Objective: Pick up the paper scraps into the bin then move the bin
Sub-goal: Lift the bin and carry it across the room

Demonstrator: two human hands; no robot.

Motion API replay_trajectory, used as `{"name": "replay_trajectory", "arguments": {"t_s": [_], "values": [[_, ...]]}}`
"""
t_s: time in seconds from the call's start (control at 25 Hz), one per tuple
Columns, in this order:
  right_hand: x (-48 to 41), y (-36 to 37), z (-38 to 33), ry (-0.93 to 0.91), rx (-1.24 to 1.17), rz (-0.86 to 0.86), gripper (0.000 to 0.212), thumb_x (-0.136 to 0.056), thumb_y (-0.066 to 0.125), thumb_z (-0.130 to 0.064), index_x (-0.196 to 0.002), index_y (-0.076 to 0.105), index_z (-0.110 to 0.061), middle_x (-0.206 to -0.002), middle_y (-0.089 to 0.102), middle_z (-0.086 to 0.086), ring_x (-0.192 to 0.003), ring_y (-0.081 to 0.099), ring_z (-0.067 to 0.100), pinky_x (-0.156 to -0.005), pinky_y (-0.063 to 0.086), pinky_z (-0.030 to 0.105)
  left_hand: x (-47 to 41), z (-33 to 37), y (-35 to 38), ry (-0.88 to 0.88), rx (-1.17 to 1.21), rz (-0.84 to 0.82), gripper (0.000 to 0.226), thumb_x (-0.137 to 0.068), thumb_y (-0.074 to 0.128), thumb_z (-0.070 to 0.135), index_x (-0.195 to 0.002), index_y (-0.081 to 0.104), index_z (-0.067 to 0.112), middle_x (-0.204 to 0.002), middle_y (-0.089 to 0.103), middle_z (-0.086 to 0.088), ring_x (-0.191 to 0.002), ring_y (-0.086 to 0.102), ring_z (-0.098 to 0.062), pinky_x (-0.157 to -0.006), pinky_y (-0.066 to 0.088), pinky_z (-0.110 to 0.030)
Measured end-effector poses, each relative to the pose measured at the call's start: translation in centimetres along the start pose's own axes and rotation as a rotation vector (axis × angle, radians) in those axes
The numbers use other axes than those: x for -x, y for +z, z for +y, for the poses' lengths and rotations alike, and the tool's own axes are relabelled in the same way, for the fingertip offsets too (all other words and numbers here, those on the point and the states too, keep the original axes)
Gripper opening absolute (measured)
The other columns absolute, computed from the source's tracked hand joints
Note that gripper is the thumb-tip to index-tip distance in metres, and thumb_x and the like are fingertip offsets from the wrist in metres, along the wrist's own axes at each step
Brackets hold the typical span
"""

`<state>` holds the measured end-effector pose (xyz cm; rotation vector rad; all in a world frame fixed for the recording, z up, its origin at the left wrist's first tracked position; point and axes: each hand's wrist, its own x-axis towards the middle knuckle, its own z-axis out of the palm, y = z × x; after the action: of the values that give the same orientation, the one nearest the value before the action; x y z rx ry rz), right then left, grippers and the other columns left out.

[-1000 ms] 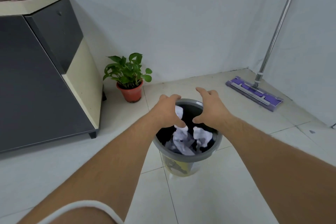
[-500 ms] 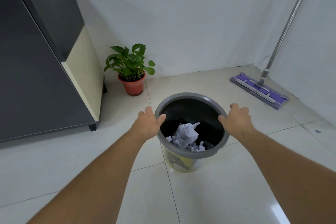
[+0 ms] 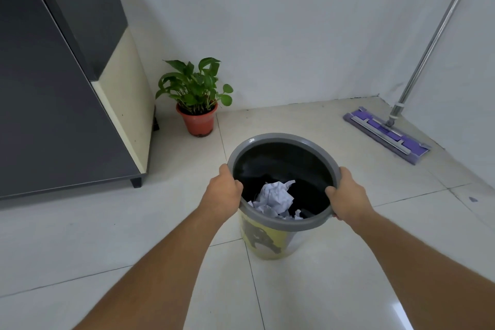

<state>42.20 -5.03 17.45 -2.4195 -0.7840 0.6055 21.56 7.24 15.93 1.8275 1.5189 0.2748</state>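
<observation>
Grey-rimmed bin upright, both hands gripping rim

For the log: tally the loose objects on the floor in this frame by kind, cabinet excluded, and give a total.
Bin: 1, with the left hand and right hand each in a grip on its rim; crumpled paper scraps lie inside, number unclear
Potted plant: 1
Mop: 1
Total: 3

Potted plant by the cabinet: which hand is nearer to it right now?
Left. The left hand grips the bin rim on the side facing the potted plant; the right hand grips the opposite side, farther away.
</observation>
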Motion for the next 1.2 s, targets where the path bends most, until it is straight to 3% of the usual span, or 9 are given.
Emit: {"name": "replay_trajectory", "arguments": {"t_s": [0.16, 0.4, 0.56, 0.68, 0.84, 1.0, 1.2], "values": [[1.5, -2.7, -3.3, -0.044, -0.022, 0.012, 0.036, -0.094, 0.046, -0.013, -0.128, 0.037, -0.021, -0.095, 0.060, 0.014, -0.076, 0.063, 0.030, -0.067, 0.061, 0.048, 1.5, 2.2, -4.3, 0.008, 0.015, 0.036, 0.029, -0.098, 0.043, 0.018, -0.126, 0.038, 0.017, -0.099, 0.060, -0.011, -0.074, 0.061, -0.021, -0.063, 0.058, -0.034], [5.5, -14.4, -14.7, -0.127, -0.048, 0.009, 0.038, -0.095, 0.047, -0.014, -0.129, 0.035, -0.025, -0.097, 0.060, 0.012, -0.073, 0.062, 0.023, -0.054, 0.054, 0.033, 6.5, 11.2, -18.4, 0.028, 0.066, 0.071, 0.026, -0.095, 0.042, 0.020, -0.122, 0.038, 0.021, -0.087, 0.057, -0.008, -0.070, 0.059, -0.022, -0.051, 0.050, -0.031], [8.5, -22.9, -23.5, -0.169, -0.057, 0.016, 0.040, -0.095, 0.050, -0.015, -0.131, 0.036, -0.024, -0.098, 0.060, 0.012, -0.073, 0.062, 0.021, -0.056, 0.055, 0.033, 10.5, 18.9, -29.2, 0.017, 0.078, 0.084, 0.030, -0.097, 0.040, 0.023, -0.127, 0.036, 0.022, -0.102, 0.060, -0.015, -0.083, 0.064, -0.030, -0.069, 0.061, -0.044], [10.9, -30.1, -30.6, -0.204, -0.047, 0.030, 0.037, -0.093, 0.049, -0.016, -0.127, 0.036, -0.023, -0.091, 0.060, 0.013, -0.071, 0.062, 0.024, -0.059, 0.056, 0.039, 13.7, 24.9, -37.7, 0.042, 0.083, 0.126, 0.026, -0.097, 0.040, 0.021, -0.121, 0.040, 0.015, -0.101, 0.062, -0.015, -0.085, 0.065, -0.032, -0.077, 0.061, -0.052], [14.0, -39.3, -39.4, -0.279, -0.082, 0.034, 0.038, -0.093, 0.048, -0.017, -0.128, 0.037, -0.022, -0.092, 0.061, 0.013, -0.070, 0.062, 0.025, -0.058, 0.056, 0.039, 17.7, 32.8, -48.0, 0.085, 0.047, 0.205, 0.026, -0.097, 0.040, 0.018, -0.121, 0.042, 0.008, -0.081, 0.059, -0.012, -0.061, 0.059, -0.024, -0.055, 0.054, -0.040], [17.3, -50.3, -47.7, -0.353, -0.154, 0.021, 0.037, -0.091, 0.050, -0.016, -0.127, 0.042, -0.019, -0.102, 0.062, 0.016, -0.083, 0.066, 0.033, -0.072, 0.061, 0.051, 22.2, 41.8, -58.2, 0.062, 0.051, 0.175, 0.023, -0.098, 0.044, 0.021, -0.119, 0.041, 0.013, -0.084, 0.064, -0.012, -0.058, 0.057, -0.019, -0.049, 0.055, -0.031], [21.2, -61.3, -55.1, -0.373, -0.196, 0.039, 0.032, -0.090, 0.050, -0.015, -0.121, 0.048, -0.017, -0.099, 0.062, 0.013, -0.073, 0.068, 0.031, -0.066, 0.063, 0.046, 27.5, 51.2, -68.2, 0.130, 0.118, 0.200, 0.018, -0.097, 0.044, 0.018, -0.115, 0.046, 0.012, -0.076, 0.061, -0.010, -0.047, 0.053, -0.013, -0.037, 0.042, -0.018]]}}
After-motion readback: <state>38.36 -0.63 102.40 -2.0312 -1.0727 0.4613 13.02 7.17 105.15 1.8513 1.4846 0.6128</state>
